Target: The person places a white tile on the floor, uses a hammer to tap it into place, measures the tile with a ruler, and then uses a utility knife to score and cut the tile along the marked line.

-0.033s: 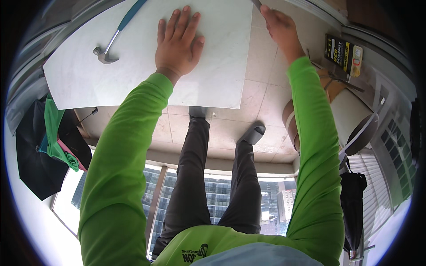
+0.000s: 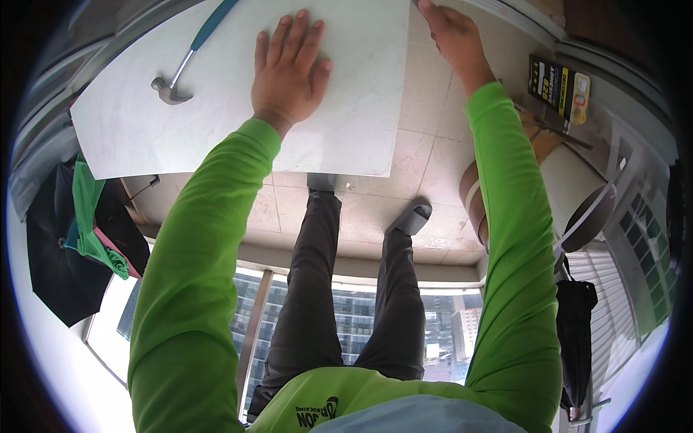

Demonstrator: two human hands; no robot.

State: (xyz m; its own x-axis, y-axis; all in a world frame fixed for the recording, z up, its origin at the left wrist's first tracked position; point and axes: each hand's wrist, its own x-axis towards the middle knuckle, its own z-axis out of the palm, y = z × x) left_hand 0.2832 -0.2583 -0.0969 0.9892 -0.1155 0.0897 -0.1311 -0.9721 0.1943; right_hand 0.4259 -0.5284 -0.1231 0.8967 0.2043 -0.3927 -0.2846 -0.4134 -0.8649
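Observation:
A large white marbled slab fills the upper left of the head view. My left hand lies palm down on it with the fingers stretched out. To the left of that hand, a claw hammer with a blue handle rests on the slab; its handle end runs out of the picture. My right hand is closed around a narrow dark metal tool beside the slab's right edge at the top. Most of that tool is out of the picture, so its kind cannot be told.
Grey slippers are on my feet on the tiled floor. At left lies a black umbrella with green cloth. A black and yellow package lies at right, near a round-ended brown object. Windows are below.
My right hand has shifted slightly up and to the left along the slab's edge, and less of the tool shows. My left hand and the hammer stay in place.

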